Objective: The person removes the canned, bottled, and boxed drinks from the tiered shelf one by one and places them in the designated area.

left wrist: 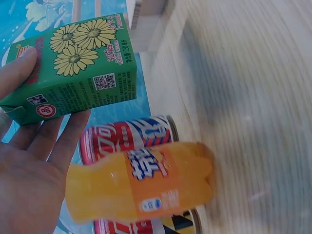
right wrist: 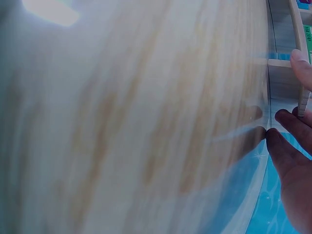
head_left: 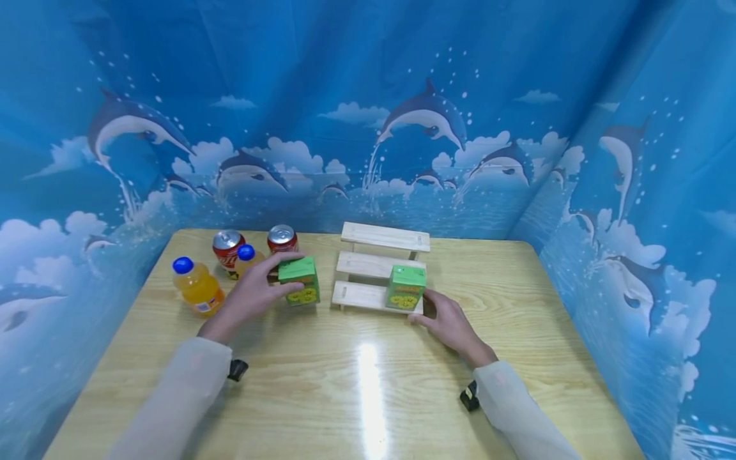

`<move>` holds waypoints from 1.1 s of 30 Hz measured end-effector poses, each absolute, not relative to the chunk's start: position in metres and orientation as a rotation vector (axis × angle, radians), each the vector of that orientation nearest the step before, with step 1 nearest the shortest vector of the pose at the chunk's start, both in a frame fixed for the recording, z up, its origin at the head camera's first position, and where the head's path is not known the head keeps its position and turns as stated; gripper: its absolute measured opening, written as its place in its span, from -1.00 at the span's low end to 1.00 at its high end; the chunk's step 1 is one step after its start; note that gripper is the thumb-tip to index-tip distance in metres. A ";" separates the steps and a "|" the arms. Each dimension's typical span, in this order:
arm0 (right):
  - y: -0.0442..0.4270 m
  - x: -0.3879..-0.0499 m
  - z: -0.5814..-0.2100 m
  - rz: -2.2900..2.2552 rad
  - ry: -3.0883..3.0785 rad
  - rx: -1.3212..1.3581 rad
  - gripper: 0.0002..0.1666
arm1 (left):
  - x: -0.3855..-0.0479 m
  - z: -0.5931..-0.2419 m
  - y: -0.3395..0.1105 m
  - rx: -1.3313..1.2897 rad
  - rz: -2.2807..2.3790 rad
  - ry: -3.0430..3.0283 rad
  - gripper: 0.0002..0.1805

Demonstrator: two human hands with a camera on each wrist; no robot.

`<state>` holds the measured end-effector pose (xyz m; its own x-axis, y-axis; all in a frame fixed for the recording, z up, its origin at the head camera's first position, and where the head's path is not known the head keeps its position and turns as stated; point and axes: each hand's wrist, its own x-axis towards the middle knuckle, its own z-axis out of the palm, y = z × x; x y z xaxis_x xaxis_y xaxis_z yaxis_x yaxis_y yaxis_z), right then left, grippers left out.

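A green drink carton with yellow flowers (left wrist: pixel 73 68) is pinched in my left hand (head_left: pixel 259 291), thumb on one side and fingers on the other. In the left wrist view it hangs above the tabletop. To its right stands a three-step wooden rack (head_left: pixel 359 295). A second green carton (head_left: pixel 407 287) stands upright on the right part of the lowest step. My right hand (head_left: pixel 451 322) holds the right end of that step, thumb in front; in the right wrist view the thumb (right wrist: pixel 302 68) lies against the board's edge.
Left of the held carton are an orange drink bottle with a blue cap (head_left: pixel 198 287), another such bottle (head_left: pixel 246 255) partly hidden behind my left hand, and two red cans (head_left: pixel 228 243). A dolphin-print curtain (head_left: pixel 345 128) surrounds the wooden table (head_left: pixel 299 396) at the back and sides.
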<state>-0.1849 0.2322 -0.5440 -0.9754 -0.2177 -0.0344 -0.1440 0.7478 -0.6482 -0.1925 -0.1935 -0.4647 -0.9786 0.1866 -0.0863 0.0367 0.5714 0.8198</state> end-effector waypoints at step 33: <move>0.233 -0.185 -0.545 -1.049 2.827 -0.300 0.01 | -0.163 -0.466 -0.236 0.144 1.286 2.685 -0.18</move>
<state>-0.1850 0.2332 -0.5453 -0.9743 -0.2224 -0.0352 -0.1456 0.7416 -0.6549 -0.1628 -0.2360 -0.4657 -0.9824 0.1558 -0.1034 0.0171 0.6254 0.7801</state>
